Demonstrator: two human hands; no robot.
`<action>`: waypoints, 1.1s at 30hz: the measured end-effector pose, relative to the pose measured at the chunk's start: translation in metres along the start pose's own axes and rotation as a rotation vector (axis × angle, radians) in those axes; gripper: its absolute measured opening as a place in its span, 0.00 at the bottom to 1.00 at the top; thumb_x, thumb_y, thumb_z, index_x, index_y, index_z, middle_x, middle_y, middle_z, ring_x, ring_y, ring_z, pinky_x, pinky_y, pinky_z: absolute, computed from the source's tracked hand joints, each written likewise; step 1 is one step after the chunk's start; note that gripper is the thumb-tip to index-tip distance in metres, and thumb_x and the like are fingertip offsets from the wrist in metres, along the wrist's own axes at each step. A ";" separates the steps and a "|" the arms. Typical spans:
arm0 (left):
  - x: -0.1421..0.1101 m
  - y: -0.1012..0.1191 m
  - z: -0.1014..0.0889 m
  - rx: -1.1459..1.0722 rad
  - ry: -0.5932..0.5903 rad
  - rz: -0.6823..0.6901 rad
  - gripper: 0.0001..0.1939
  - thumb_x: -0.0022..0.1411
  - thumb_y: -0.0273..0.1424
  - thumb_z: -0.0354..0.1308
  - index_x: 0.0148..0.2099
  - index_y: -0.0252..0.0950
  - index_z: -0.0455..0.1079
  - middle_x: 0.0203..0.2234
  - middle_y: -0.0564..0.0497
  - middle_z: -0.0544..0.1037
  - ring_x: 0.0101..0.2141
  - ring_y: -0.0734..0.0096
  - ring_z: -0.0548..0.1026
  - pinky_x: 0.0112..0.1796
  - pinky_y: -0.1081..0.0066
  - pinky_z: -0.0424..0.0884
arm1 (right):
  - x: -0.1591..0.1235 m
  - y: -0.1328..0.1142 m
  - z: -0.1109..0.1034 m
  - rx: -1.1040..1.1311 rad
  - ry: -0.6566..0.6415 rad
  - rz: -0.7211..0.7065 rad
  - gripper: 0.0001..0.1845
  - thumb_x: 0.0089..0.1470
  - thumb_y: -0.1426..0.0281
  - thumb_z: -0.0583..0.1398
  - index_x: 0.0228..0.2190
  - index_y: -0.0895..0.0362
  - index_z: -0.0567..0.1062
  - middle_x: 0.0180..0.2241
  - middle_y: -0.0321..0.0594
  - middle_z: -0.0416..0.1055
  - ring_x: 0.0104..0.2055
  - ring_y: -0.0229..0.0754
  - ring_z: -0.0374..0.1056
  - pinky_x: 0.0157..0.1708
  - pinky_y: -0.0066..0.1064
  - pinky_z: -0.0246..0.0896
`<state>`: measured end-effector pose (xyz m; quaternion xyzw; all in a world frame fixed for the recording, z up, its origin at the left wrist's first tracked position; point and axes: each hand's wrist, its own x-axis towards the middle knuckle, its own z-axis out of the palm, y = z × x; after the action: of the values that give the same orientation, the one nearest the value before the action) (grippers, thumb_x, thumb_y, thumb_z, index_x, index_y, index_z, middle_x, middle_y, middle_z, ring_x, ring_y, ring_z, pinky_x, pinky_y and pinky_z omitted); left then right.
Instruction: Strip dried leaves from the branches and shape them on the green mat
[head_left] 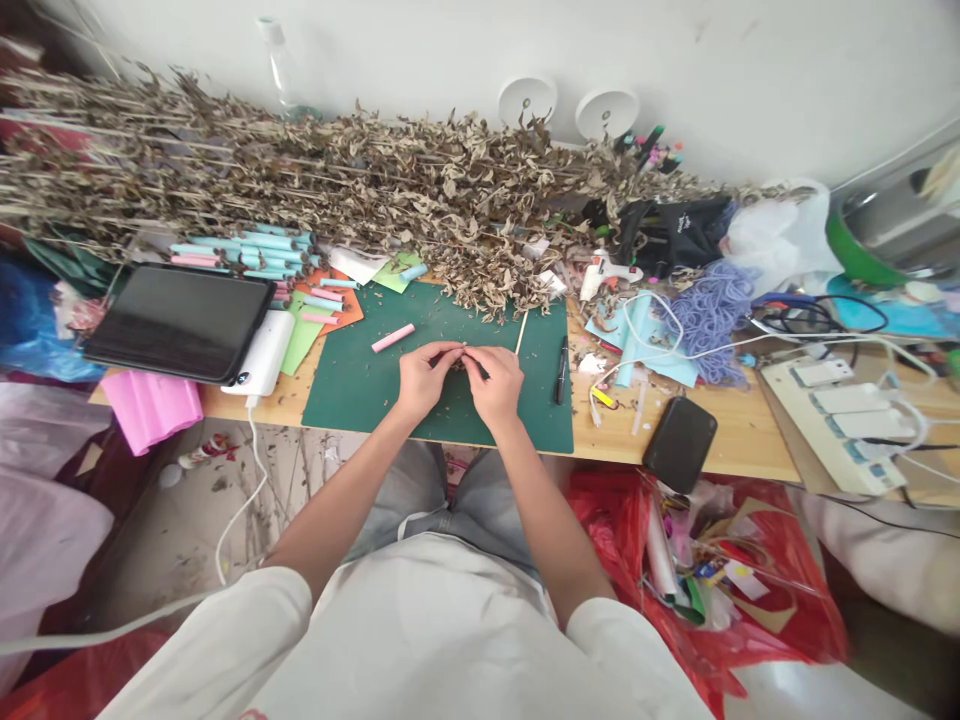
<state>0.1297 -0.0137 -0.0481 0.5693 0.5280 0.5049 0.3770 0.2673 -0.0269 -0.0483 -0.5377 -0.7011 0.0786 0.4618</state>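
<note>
My left hand (424, 380) and my right hand (495, 382) meet over the green cutting mat (352, 385), fingertips pinched together. Whatever lies between the fingertips is too small to name; brown crumbs show just under them. Left of my hands, a pink paper tube (393, 338) rests on the mat. To the right, a thin pale stick (521, 333) and a black pen (561, 370) lie there too. Dried leafy stems (480, 190) are heaped behind, their leaf tips reaching over the mat's far edge.
At the left are a tablet (184, 320), a white power bank (262, 355) and stacked blue paper tubes (274, 250). On the right stand a glue gun (606, 273), purple yarn (716, 315), a black phone-like device (680, 443) and a power strip (832, 425). A red bag (806, 600) of scraps hangs below.
</note>
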 end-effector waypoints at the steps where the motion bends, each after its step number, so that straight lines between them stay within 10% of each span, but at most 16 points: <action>1: 0.000 0.000 0.000 0.006 0.000 0.007 0.12 0.62 0.40 0.60 0.39 0.38 0.80 0.34 0.48 0.83 0.36 0.66 0.80 0.41 0.66 0.77 | 0.000 0.000 0.000 -0.001 0.000 -0.002 0.10 0.63 0.65 0.58 0.36 0.53 0.80 0.36 0.39 0.80 0.40 0.42 0.74 0.46 0.39 0.65; 33: 0.001 0.002 0.000 0.044 -0.005 0.004 0.08 0.62 0.33 0.59 0.39 0.37 0.79 0.34 0.50 0.82 0.34 0.69 0.78 0.39 0.70 0.73 | -0.001 0.000 0.001 -0.025 0.059 0.050 0.08 0.61 0.68 0.57 0.32 0.54 0.75 0.32 0.40 0.77 0.37 0.44 0.71 0.42 0.38 0.63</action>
<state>0.1305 -0.0134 -0.0458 0.5798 0.5369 0.4924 0.3647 0.2664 -0.0275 -0.0496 -0.5628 -0.6745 0.0657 0.4733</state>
